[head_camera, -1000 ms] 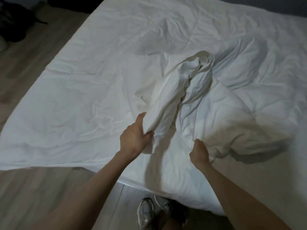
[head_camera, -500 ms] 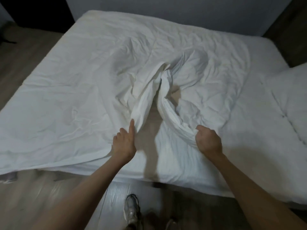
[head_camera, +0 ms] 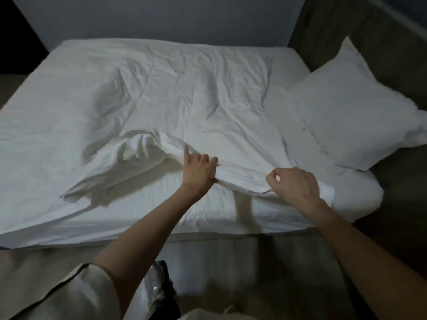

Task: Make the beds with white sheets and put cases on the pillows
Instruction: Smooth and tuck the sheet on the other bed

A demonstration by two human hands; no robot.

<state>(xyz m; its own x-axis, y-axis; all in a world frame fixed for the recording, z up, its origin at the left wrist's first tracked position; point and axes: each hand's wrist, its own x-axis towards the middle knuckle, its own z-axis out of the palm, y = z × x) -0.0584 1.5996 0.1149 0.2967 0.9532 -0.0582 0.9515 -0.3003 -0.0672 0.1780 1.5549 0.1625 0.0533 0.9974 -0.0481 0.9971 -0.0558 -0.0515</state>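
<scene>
A crumpled white sheet [head_camera: 184,100] covers most of the bed [head_camera: 254,218]. Its near edge is lifted off the mattress in a loose fold. My left hand [head_camera: 199,168] pinches that edge near the bed's middle, with the index finger sticking up. My right hand [head_camera: 294,181] is closed on the same edge further right, close to the sheet's corner. Between the two hands the edge is pulled fairly straight. A white pillow [head_camera: 355,109] lies at the right end of the bed.
A dark headboard [head_camera: 369,31] rises behind the pillow at the right. A grey wall [head_camera: 161,17] runs along the bed's far side. Wooden floor [head_camera: 254,273] lies between me and the bed, with my shoe [head_camera: 157,289] on it.
Both hands have carried the bunched sheet edge to the right and lowered it, spreading it flatter. My view has swung right, bringing the pillow and headboard into sight.
</scene>
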